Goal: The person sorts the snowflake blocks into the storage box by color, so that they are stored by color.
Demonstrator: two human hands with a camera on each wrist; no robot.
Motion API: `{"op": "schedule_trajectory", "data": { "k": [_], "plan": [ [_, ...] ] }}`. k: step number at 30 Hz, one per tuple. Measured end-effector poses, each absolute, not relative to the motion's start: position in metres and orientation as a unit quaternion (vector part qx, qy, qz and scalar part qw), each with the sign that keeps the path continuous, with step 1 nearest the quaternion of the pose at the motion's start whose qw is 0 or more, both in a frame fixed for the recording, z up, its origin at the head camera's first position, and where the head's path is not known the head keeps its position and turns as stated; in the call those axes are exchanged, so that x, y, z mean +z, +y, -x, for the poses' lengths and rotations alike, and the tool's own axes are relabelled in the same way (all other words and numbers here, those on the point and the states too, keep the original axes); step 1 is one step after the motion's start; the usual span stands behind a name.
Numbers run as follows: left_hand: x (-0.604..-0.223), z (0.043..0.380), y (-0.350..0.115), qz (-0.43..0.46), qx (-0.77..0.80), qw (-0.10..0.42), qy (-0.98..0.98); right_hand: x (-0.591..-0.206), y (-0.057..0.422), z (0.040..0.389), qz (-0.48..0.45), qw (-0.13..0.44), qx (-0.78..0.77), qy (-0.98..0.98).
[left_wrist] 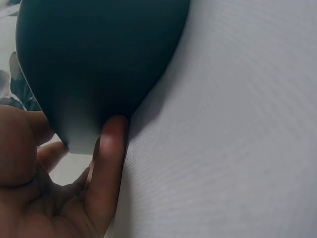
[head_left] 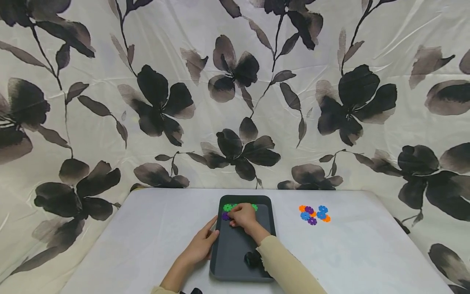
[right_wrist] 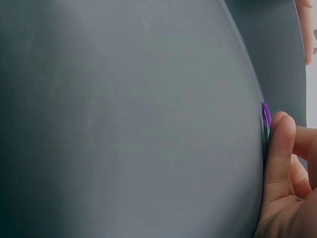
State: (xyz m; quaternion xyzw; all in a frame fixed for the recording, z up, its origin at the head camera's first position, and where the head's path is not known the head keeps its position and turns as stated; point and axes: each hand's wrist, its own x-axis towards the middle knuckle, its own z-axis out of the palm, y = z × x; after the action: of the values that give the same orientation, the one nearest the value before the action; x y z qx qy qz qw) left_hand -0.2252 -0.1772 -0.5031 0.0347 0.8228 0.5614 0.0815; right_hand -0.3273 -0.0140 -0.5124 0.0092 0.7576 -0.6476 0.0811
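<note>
My left hand holds the dark grey tray at its left side. In the left wrist view, fingers are against the tray's outer wall, close to the tabletop. Over the tray's upper part, my right hand has thumb and fingertips brought together at a purple flower-shaped disc. The right wrist view shows a purple disc edge right at the fingertips, which partly hide it. Green flower-shaped discs lie in a row along the tray's far end, partly behind the right hand.
On the white table, right of the tray, lies a loose group of orange, purple and blue flower-shaped discs. A black wrist camera on the right arm overhangs the tray. Behind the table hangs a floral cloth.
</note>
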Motion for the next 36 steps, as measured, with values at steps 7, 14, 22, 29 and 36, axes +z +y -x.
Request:
{"op": "schedule_trajectory", "data": {
  "k": [7, 14, 22, 29, 36],
  "plan": [
    [-0.5062, 0.2232, -0.1789, -0.044, 0.567, 0.091, 0.818, -0.5110, -0.0147, 0.3238, -0.002, 0.070, -0.637, 0.767],
    [-0.5060, 0.2212, -0.1822, -0.029, 0.568, 0.090, 0.818, -0.5115, -0.0193, 0.3227, 0.011, 0.075, -0.639, 0.766],
    [-0.5055, 0.2223, -0.1778, -0.040, 0.568, 0.086, 0.817, -0.5111, -0.0152, 0.3239, 0.003, 0.064, -0.639, 0.767],
    [-0.5072, 0.2232, -0.1786, -0.045, 0.562, 0.081, 0.822, -0.5132, -0.0151, 0.3254, -0.002, 0.069, -0.637, 0.768],
    [-0.5074, 0.2258, -0.1806, -0.052, 0.571, 0.082, 0.815, -0.5119, -0.0167, 0.3245, -0.003, 0.059, -0.639, 0.767]
  ]
}}
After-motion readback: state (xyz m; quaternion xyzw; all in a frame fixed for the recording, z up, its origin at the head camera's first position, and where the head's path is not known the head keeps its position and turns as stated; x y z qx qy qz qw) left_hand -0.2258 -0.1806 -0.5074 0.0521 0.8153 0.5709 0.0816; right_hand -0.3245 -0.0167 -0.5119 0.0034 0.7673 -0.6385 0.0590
